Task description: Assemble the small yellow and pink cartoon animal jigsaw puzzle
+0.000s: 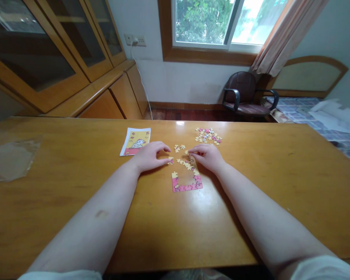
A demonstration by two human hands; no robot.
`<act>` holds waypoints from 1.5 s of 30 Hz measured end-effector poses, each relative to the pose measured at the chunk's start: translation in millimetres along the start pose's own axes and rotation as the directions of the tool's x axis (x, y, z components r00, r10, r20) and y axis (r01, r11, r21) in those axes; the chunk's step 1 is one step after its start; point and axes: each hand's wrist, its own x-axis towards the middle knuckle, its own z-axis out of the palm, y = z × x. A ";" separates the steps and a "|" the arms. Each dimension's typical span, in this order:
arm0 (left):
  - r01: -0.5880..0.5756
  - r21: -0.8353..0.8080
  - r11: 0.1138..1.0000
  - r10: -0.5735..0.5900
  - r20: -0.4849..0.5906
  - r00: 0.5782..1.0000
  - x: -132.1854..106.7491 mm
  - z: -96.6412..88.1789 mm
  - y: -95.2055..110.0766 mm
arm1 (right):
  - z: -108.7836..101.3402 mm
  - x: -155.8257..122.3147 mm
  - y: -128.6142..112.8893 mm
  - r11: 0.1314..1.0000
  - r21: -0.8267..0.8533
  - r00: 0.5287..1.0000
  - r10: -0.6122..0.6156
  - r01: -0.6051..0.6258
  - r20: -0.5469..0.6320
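A partly built jigsaw frame (186, 182), pink along the bottom and yellow up the sides, lies on the wooden table (76, 182). My left hand (150, 155) rests just left of it, fingers curled, the thumb and fingertips touching a small yellow piece (170, 160). My right hand (207, 155) sits at the frame's upper right corner, fingers pinched on a yellow piece (189, 153). A few loose yellow pieces (179, 148) lie between the two hands. A pile of loose pieces (207, 135) sits farther back.
A reference picture card (135, 141) lies to the left of my left hand. A clear plastic bag (10, 159) lies at the table's left end. Beyond the table are wooden cabinets (61, 58), a dark armchair (245, 95) and a window.
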 end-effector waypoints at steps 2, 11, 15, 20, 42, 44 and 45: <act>0.022 0.020 1.000 -0.023 0.046 0.999 0.6 0.8 -0.4 | -7.9 -1.6 -4.6 0.998 0.034 0.995 -0.046 0.049 -0.087; 0.116 0.105 0.988 -0.129 0.134 0.982 4.8 8.6 8.7 | -21.8 27.3 -34.8 0.987 -0.148 0.995 -0.079 0.069 -0.067; 0.140 0.115 0.983 -0.152 0.105 0.983 7.7 12.2 6.4 | 10.2 27.6 -21.0 0.975 -0.206 0.996 -0.084 0.088 0.029; 0.167 0.124 0.978 -0.178 0.084 0.980 12.0 15.6 4.5 | 30.3 23.4 -14.1 0.939 -0.276 0.953 -0.129 0.207 0.276; 0.159 0.111 0.981 -0.169 0.085 0.982 13.6 17.0 3.1 | 24.4 26.2 -27.6 0.883 -0.432 0.923 -0.006 0.186 0.385; 0.154 0.108 0.982 -0.164 0.082 0.983 13.4 17.0 2.5 | 23.9 26.5 -27.2 0.889 -0.418 0.923 -0.014 0.187 0.385; 0.149 0.105 0.983 -0.157 0.077 0.985 13.1 17.0 2.3 | 23.6 26.9 -26.5 0.893 -0.410 0.927 -0.021 0.186 0.376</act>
